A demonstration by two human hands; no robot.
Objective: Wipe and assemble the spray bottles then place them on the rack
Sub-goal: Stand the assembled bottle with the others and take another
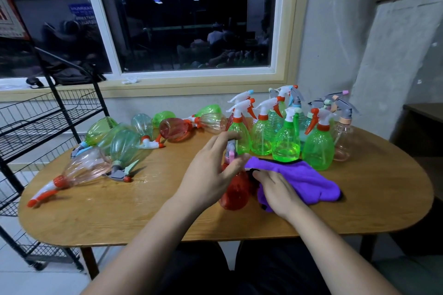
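A red spray bottle (236,190) stands upright on the wooden table (143,211) in front of me. My left hand (211,170) grips its pink and grey sprayer head (231,151) from the left, fingers curled round the top. My right hand (280,191) presses a purple cloth (299,177) against the bottle's right side, holding a fold of it. The rest of the cloth lies spread on the table to the right.
Several green and pinkish bottles (287,132) stand upright behind the cloth. Several more bottles (115,146) lie on their sides across the table's left half. A black wire rack (36,122) stands left of the table, below a window.
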